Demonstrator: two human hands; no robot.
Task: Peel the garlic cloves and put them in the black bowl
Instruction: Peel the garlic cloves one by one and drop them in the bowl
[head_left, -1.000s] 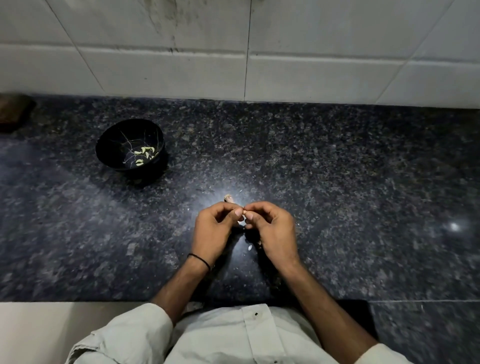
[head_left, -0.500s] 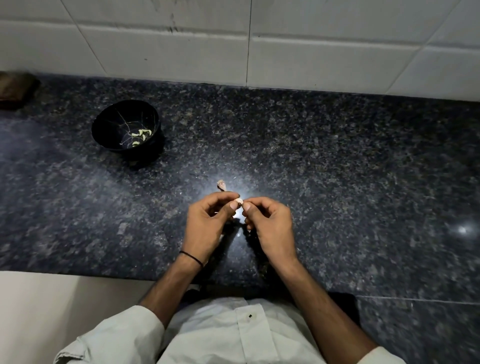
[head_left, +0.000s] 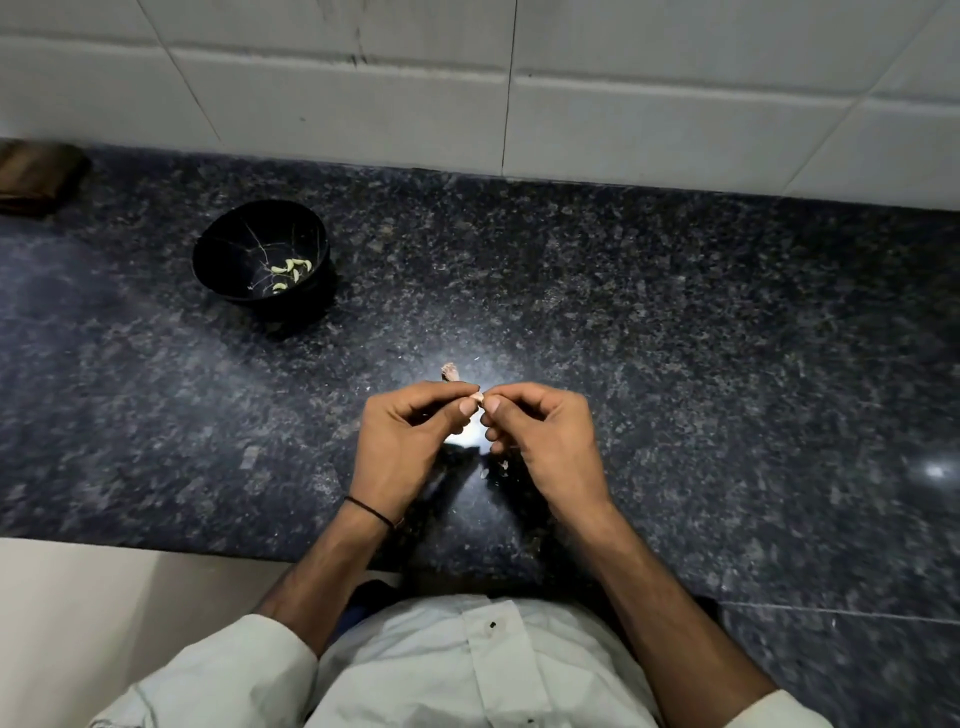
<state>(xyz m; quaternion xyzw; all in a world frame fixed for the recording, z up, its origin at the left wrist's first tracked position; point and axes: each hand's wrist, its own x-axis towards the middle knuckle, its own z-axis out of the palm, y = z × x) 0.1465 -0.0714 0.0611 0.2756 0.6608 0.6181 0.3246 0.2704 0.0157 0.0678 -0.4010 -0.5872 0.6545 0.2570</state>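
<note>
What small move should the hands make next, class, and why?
Probably keep stripping skin from the garlic clove, pinched between the left hand and right hand. It looks only partly bare, and the black bowl, holding a few peeled cloves, sits well off to the left.

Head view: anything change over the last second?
Hardly. Both hands, left and right, keep pinching the garlic clove at the fingertips, same grip, nothing let go. The black bowl, the peeled cloves in it and the scrap on the counter stayed put; only the camera shifted.
</note>
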